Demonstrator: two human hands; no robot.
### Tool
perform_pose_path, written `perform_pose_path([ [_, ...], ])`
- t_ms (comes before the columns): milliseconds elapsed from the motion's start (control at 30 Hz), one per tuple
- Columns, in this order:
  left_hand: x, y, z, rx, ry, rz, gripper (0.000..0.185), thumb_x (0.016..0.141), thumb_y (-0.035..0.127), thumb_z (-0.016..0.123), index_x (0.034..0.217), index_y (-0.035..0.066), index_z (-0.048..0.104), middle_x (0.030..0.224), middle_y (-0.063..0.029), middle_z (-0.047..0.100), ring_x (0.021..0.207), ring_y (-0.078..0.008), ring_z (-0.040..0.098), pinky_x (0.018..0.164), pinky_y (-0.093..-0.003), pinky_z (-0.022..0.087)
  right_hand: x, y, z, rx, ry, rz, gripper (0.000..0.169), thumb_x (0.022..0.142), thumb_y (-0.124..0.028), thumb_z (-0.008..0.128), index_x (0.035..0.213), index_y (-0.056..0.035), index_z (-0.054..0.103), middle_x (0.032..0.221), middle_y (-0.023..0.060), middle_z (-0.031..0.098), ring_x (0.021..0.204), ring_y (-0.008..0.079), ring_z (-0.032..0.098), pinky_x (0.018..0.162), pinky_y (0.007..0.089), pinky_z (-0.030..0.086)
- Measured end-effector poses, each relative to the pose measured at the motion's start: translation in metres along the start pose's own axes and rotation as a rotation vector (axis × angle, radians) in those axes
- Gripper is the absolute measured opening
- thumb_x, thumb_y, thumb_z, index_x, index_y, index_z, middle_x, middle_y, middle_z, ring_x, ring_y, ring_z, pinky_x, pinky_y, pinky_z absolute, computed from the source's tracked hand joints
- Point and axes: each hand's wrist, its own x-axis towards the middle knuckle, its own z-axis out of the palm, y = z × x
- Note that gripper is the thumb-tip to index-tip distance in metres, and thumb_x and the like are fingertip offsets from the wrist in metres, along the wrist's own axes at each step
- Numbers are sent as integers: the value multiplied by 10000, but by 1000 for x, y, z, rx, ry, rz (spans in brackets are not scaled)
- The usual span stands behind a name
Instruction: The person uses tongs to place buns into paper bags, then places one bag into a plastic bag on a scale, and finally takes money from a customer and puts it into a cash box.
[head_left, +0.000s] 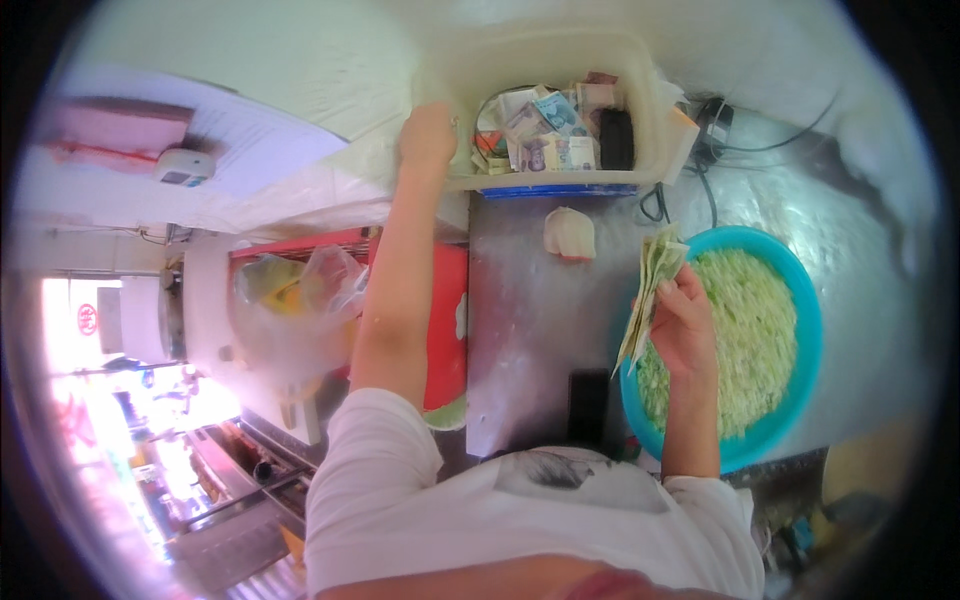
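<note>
My left hand (428, 139) is curled beside the left wall of a whitish plastic bin; whether its fingers hold anything I cannot tell. Loose banknotes (559, 112), a black object (616, 140) and a dark cable lie inside the bin (555, 180). Folded banknotes (651, 289) are pinched between the thumb and fingers of my right hand (681, 319). That hand is above the left part of a turquoise basin (808, 352) full of chopped pale green vegetable (750, 337). On the metal table (525, 330), a crumpled whitish item (569, 234) lies below the bin.
A dark flat object (588, 409) lies at the table's near edge. Black cables (701, 187) run right of the bin. Left of the table are a red surface (448, 322) and clear plastic bags (330, 277). A small white device (184, 166) is at upper left.
</note>
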Motion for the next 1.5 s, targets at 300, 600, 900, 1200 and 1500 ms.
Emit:
perform_pose_path([
  [300, -88, 29, -56, -676, -28, 12, 306, 864, 272, 485, 837, -10, 603, 756, -152, 616, 730, -257, 588, 668, -363, 441, -37, -5, 16, -115, 109, -198, 338, 833, -37, 569, 1164, -6, 505, 1078, 72, 594, 974, 153, 572, 862, 293, 443],
  [600, -203, 93, -81, -1157, -490, 136, 318, 893, 261, 456, 786, -19, 563, 715, 5, 537, 664, -68, 475, 604, -251, 397, -21, 5, 32, -352, 156, -440, 257, 835, -63, 582, 1081, 9, 563, 973, 55, 626, 843, 119, 584, 739, 255, 463],
  [900, -216, 89, -81, -1020, -705, 205, 257, 850, 210, 473, 826, -19, 588, 709, -28, 559, 663, -89, 495, 608, -263, 413, -39, 4, 46, -397, -17, -244, 296, 789, -27, 577, 1079, 25, 559, 985, 84, 623, 874, 149, 596, 761, 272, 473],
  [1200, -188, 110, -62, -882, -806, 214, 280, 823, 235, 500, 805, -32, 582, 682, -63, 546, 675, -125, 503, 626, -285, 416, -16, -16, 15, -167, -27, 6, 288, 779, -16, 576, 1064, 26, 568, 983, 81, 621, 875, 161, 606, 743, 289, 495],
  [1500, -110, 121, -59, -736, -439, 148, 335, 866, 322, 529, 897, 6, 633, 754, -79, 609, 712, -151, 553, 659, -288, 431, -3, -45, -26, -168, 208, -127, 222, 825, -84, 618, 1021, 19, 596, 929, 72, 641, 799, 148, 620, 691, 291, 511],
])
